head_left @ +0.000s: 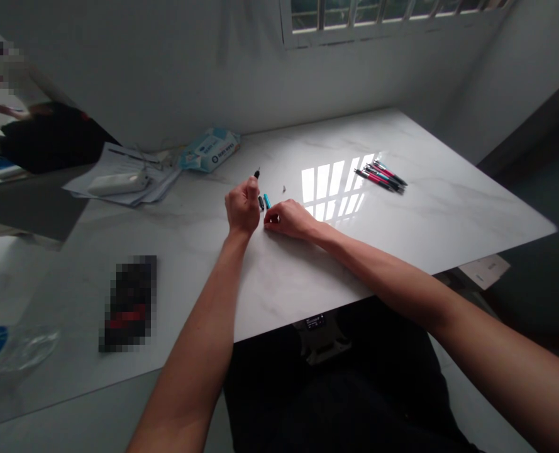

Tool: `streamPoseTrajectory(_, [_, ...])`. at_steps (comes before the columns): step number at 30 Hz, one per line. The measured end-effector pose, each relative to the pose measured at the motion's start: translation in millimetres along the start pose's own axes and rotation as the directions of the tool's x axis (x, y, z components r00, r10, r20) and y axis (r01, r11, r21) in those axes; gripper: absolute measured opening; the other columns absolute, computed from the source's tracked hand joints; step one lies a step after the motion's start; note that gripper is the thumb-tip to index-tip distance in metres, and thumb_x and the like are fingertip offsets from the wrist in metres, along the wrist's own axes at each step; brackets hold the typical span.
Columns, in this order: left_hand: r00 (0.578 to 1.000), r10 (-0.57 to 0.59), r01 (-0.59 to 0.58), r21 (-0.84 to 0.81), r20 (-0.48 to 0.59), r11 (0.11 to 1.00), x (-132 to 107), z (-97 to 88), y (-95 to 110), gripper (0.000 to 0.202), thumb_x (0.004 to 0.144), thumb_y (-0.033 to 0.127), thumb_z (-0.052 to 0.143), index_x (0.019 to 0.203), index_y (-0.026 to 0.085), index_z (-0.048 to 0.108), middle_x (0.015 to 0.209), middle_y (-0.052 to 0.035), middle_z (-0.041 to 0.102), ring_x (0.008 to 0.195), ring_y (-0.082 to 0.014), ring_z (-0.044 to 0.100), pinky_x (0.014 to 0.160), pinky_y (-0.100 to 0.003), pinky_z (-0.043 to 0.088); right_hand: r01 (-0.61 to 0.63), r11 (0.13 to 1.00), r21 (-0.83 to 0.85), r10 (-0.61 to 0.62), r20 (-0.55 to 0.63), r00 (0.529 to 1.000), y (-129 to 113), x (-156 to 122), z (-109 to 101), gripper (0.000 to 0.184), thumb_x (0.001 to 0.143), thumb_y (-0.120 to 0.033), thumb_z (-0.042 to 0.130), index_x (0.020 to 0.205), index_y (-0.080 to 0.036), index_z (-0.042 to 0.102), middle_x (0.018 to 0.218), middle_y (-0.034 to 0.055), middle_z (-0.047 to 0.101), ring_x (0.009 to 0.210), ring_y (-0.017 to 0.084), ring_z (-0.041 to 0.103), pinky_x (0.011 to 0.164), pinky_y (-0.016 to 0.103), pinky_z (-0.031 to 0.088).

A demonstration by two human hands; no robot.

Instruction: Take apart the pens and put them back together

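Observation:
My left hand (pixel 243 206) is closed around a black pen part (pixel 257 173), whose thin tip points upward above the thumb. Just to the right of that hand, a short teal pen piece (pixel 266 201) and a black pen piece (pixel 261 203) lie on the table. My right hand (pixel 289 219) rests on the tabletop beside them, its fingers curled and thumb and fingertips drawn together. Whatever is between those fingertips, if anything, is too small to make out. A tiny metallic piece (pixel 283 189) sits beyond the right hand.
Several pens with red and black barrels (pixel 380 176) lie on the white marbled table (pixel 430 207) at right. Farther left are a blue wipes pack (pixel 210 150), papers (pixel 151 192) with a white device (pixel 119 182), and a pixelated dark object (pixel 131 302). Another person (pixel 48 129) is at far left.

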State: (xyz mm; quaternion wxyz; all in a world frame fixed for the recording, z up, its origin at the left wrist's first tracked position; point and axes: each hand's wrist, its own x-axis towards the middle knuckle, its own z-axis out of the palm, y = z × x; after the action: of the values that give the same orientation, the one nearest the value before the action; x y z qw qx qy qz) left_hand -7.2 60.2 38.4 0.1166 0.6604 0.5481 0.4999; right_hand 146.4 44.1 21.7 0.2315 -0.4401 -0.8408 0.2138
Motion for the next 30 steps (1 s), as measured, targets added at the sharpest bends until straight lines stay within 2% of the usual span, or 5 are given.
streamPoseTrajectory(14, [1.000, 0.022, -0.022, -0.021, -0.002, 1.000, 0, 0.9, 0, 0.056, 0.108, 0.055, 0.042, 0.063, 0.023, 0.046, 0.054, 0.0015, 0.041, 0.053, -0.0148, 0.040, 0.058, -0.034, 0.030, 0.012, 1.000, -0.020, -0.011, 0.047, 0.999, -6, 2, 2, 0.017, 0.096, -0.024, 0.073, 0.108, -0.021, 0.085, 0.101, 0.0056, 0.082, 0.093, 0.019, 0.073, 0.084, 0.026, 0.049])
streamPoseTrajectory(30, [1.000, 0.000, 0.000, 0.016, 0.010, 1.000, 2, 1.9, 2, 0.055, 0.108, 0.058, 0.039, 0.065, 0.024, 0.047, 0.056, -0.0004, 0.045, 0.060, -0.0163, 0.048, 0.058, -0.033, 0.031, 0.021, 1.000, -0.020, -0.020, 0.054, 0.998, -16, 4, 6, 0.019, 0.094, -0.022, 0.070, 0.105, -0.021, 0.085, 0.102, 0.0061, 0.082, 0.092, 0.022, 0.072, 0.080, 0.028, 0.048])
